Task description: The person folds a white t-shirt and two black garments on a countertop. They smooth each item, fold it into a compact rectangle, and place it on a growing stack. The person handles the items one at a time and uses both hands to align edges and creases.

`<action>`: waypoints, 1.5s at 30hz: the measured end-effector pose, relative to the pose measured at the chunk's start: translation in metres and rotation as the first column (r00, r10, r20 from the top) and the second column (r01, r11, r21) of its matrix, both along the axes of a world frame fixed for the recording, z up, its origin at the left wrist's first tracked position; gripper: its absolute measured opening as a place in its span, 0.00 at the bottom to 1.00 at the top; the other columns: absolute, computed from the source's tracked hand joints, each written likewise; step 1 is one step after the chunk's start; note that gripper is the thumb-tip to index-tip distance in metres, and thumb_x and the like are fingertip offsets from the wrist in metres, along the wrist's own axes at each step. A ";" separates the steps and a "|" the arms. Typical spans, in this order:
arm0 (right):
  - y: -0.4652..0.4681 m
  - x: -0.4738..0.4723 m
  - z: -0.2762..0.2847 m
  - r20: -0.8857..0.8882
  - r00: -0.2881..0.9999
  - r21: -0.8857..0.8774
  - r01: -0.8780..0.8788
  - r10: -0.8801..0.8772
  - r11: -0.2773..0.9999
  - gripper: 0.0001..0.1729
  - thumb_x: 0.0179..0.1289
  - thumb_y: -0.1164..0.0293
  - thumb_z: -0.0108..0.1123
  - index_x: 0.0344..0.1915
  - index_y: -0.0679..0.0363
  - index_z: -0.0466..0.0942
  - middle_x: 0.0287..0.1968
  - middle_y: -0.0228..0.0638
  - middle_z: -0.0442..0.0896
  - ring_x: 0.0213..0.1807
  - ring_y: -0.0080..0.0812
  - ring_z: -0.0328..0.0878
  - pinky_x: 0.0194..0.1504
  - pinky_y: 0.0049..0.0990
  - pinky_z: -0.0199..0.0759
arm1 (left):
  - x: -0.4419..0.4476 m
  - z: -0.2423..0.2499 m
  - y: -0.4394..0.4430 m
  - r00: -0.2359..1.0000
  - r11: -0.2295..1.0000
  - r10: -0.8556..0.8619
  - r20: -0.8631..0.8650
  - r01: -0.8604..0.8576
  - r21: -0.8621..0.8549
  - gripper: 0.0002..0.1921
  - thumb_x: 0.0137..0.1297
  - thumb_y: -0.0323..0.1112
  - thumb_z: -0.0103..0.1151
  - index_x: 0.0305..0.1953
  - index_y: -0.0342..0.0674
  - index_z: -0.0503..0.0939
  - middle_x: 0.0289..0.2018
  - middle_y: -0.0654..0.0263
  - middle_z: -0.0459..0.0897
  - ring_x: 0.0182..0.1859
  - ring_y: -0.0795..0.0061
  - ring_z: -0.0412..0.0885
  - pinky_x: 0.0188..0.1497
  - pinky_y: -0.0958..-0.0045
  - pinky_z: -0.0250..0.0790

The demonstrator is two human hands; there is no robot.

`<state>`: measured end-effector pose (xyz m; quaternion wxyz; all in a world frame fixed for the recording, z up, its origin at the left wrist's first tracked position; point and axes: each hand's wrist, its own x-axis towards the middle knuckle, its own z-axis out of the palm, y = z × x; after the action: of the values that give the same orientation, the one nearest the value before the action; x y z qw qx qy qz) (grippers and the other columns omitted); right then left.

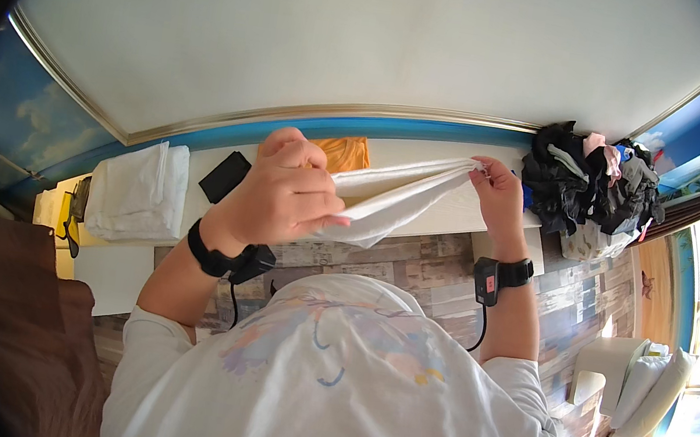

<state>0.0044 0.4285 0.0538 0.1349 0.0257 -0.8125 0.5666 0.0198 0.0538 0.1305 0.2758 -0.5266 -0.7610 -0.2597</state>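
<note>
A white cloth [402, 202] is stretched in the air between my two hands, over the front edge of a long white table [445, 151]. My left hand [287, 190] grips one end of it, and the fingers cover that end. At the other end my right hand [496, 188] pinches a gathered corner between thumb and fingers. The cloth sags into folds along its lower side. Behind my left hand, an orange cloth [345, 150] lies on the table, partly hidden. A flat black object [225, 177] rests just left of that hand.
Folded white towels [138, 190] are stacked at the table's left end. A heap of mostly dark clothes [594, 178] fills the right end. Brown fabric [13, 307] covers something at the lower left. Wood-patterned flooring [442, 277] shows below the table. A white chair with cushions [646, 383] stands at right.
</note>
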 end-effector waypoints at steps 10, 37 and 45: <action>-0.015 -0.007 0.019 -0.096 0.995 -0.308 -0.009 -0.021 0.951 0.10 0.77 0.79 0.54 0.53 0.64 0.81 0.30 0.29 0.83 0.31 0.20 0.79 0.34 0.20 0.73 | 0.009 0.001 0.011 0.989 0.977 0.103 -0.104 -0.120 -0.174 0.10 0.54 0.38 0.74 0.29 0.47 0.81 0.28 0.74 0.76 0.42 0.69 0.74 0.53 0.60 0.62; 0.053 0.013 0.024 -0.132 0.991 -0.227 -0.063 0.034 0.972 0.09 0.78 0.80 0.56 0.52 0.64 0.82 0.33 0.24 0.79 0.35 0.16 0.77 0.41 0.17 0.71 | -0.034 -0.053 0.079 0.949 0.911 0.238 0.208 -0.144 -0.385 0.09 0.67 0.41 0.67 0.31 0.45 0.87 0.32 0.69 0.82 0.45 0.65 0.81 0.55 0.61 0.66; 0.105 0.017 0.025 -0.114 0.992 -0.225 -0.069 0.044 0.972 0.08 0.77 0.80 0.56 0.50 0.64 0.82 0.32 0.25 0.79 0.34 0.16 0.77 0.40 0.17 0.71 | -0.025 -0.048 0.130 0.937 0.872 0.217 0.274 -0.059 -0.486 0.10 0.63 0.45 0.69 0.32 0.46 0.88 0.35 0.68 0.83 0.47 0.65 0.81 0.55 0.59 0.67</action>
<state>0.0211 0.5332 0.0791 0.1644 0.0639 -0.7324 0.6576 -0.0051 0.1843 0.0825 0.0309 -0.4719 -0.8716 -0.1288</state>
